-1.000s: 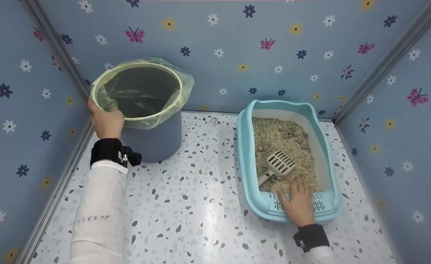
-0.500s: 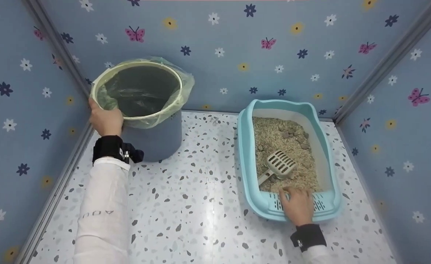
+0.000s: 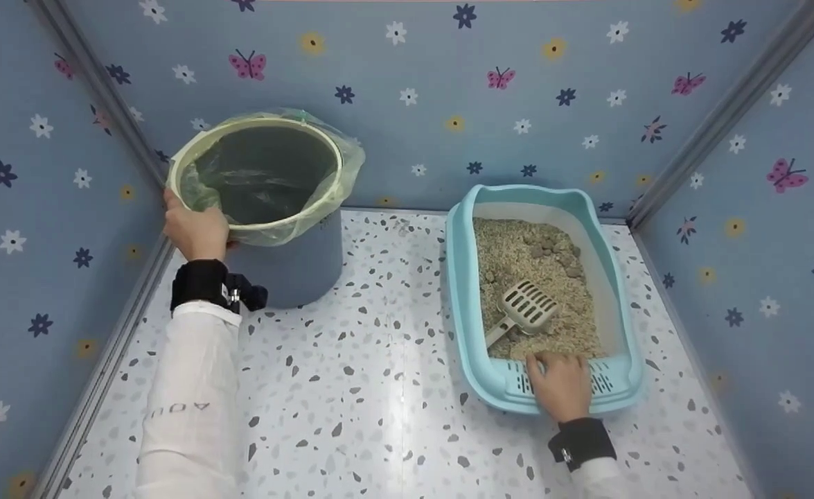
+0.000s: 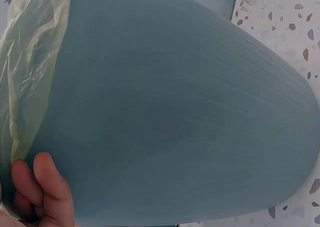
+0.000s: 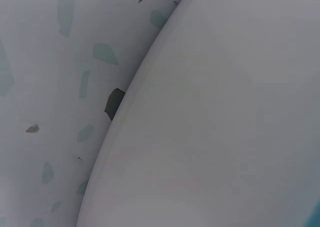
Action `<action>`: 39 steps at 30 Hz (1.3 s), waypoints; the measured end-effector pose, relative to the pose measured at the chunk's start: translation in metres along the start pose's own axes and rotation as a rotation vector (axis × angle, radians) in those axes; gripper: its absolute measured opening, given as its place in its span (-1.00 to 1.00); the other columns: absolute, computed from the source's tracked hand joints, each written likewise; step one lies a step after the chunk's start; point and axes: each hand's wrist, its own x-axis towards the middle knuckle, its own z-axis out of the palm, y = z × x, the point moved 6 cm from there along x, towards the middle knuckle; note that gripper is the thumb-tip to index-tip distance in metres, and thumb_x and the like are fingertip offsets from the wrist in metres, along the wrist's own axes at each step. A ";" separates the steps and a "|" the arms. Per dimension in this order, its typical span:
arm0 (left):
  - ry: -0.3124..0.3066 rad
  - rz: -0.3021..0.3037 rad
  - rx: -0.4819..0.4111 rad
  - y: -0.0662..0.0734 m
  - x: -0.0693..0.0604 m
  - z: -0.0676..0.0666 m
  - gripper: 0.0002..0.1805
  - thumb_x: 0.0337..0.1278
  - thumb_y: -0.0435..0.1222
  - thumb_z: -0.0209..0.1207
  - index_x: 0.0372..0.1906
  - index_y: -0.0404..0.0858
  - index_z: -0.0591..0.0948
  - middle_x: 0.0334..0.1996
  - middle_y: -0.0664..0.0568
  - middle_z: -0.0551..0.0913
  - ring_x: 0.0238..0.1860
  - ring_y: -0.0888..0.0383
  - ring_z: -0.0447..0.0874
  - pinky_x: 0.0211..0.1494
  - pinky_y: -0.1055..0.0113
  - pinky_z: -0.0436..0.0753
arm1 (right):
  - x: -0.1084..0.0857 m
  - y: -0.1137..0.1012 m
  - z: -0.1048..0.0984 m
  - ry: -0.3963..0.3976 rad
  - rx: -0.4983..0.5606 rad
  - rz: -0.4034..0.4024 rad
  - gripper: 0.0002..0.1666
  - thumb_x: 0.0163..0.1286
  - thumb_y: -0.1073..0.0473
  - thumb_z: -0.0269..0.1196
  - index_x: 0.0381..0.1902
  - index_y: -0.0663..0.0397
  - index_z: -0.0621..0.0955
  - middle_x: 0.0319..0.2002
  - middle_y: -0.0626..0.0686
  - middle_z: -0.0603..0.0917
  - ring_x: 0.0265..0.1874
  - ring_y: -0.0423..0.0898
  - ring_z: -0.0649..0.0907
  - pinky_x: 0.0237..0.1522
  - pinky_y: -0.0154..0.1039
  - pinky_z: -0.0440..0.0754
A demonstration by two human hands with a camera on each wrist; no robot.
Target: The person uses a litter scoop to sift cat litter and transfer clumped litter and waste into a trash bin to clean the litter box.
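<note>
My left hand [image 3: 199, 230] grips the near-left rim of a blue-grey trash bin [image 3: 289, 274] lined with a thin yellowish bag [image 3: 348, 172]. Its thumb side lies at the rim; in the left wrist view, fingers [image 4: 52, 192] curl against the bin's outer wall below the bag's edge. To the right, my right hand [image 3: 562, 388] holds the slotted front edge of a light-blue litter box [image 3: 471, 298], fingers bent over the inner side. Their tips are hidden. In the box lie tan cat litter [image 3: 507, 239] and a beige slotted litter scoop [image 3: 528, 305]. The right wrist view has only the box's pale outside and floor.
Several dark clumps [image 3: 552, 246] sit at the litter's far right. Flower-patterned walls [image 3: 407, 69] enclose the back and both sides, close behind the bin and box. Speckled white floor [image 3: 393, 333] runs between them.
My right hand's fingers, stretched over the litter a second ago, have drawn back and bent over the box's front edge. The left hand keeps its hold on the bin. The head view shifts slightly.
</note>
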 end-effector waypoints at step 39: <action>-0.233 0.248 0.077 -0.011 -0.060 -0.012 -0.16 0.13 -0.50 -0.22 0.50 -0.05 -0.19 0.43 -0.36 -0.03 -0.80 0.22 0.45 -0.67 0.33 0.60 | -0.001 -0.001 0.000 -0.023 0.000 0.000 -0.55 0.38 -0.09 0.09 -0.16 0.14 0.70 -0.15 0.23 0.70 -0.03 0.29 0.57 0.27 0.26 0.14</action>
